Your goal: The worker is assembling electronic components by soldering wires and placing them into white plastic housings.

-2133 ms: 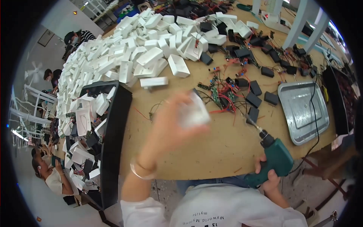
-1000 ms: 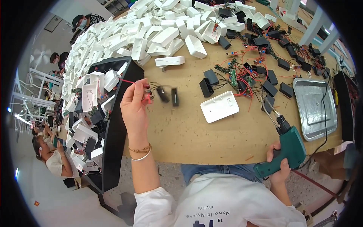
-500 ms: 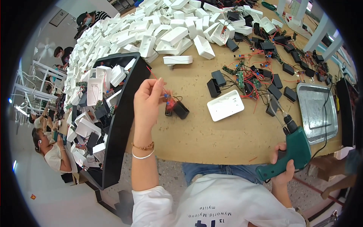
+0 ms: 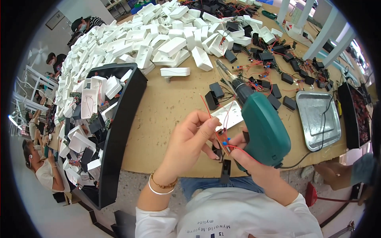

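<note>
Above the table's front edge, my left hand (image 4: 190, 139) pinches a red wire (image 4: 204, 106) of a small circuit board (image 4: 223, 144) with blue parts. My right hand (image 4: 254, 162) is wrapped around the handle of a green soldering gun (image 4: 266, 129), its metal tip pointing up and away. The fingertips of that same hand also touch the circuit board. A small black box (image 4: 226, 168) hangs below the board. Just behind the hands lies a white plastic cover (image 4: 230, 115), partly hidden by the soldering gun.
A black bin (image 4: 115, 146) of white casings and wired parts stands left. White casings (image 4: 170, 45) are heaped at the back. Black boxes and wired boards lie back right, near a metal tray (image 4: 319, 119) crossed by a cord. Other people work at far left.
My left hand has moved right and nearer, bringing the circuit board and black box along. My right hand has raised the soldering gun and come in to meet the board.
</note>
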{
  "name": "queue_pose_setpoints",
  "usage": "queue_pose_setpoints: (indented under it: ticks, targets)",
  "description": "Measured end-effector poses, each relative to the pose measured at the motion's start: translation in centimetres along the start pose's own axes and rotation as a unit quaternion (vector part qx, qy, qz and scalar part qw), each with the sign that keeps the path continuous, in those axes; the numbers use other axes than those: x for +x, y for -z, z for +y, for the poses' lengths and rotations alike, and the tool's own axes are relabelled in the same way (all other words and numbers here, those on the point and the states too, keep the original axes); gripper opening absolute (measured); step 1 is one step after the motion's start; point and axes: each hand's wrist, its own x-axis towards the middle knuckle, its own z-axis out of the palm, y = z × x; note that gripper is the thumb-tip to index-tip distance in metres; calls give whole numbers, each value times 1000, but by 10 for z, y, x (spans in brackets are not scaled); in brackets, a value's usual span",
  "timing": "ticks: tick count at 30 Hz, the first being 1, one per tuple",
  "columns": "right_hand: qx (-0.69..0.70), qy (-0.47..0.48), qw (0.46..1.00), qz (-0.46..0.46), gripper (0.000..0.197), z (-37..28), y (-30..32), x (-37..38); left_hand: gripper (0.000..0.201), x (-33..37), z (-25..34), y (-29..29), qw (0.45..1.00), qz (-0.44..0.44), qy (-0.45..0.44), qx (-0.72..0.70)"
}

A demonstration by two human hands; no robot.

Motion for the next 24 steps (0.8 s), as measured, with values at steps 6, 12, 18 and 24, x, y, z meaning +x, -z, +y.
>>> queue_pose_setpoints:
  ticks: [6,12,18,24]
  targets:
    - [-14,20,999,41,32,0,1,-1,20,-2,-8,0,996,-58,-25,-69]
    - [6,2,999,39,56,5,7,1,19,-3,-28,-6,982,-71,-174,14]
    - [111,-86,989,46,46,0,15,-3,18,-13,-26,-17,977,-69,-92,-177]
    - [49,14,972,228,47,-20,25,-17,23,-14,-22,3,995,17,-30,-90]
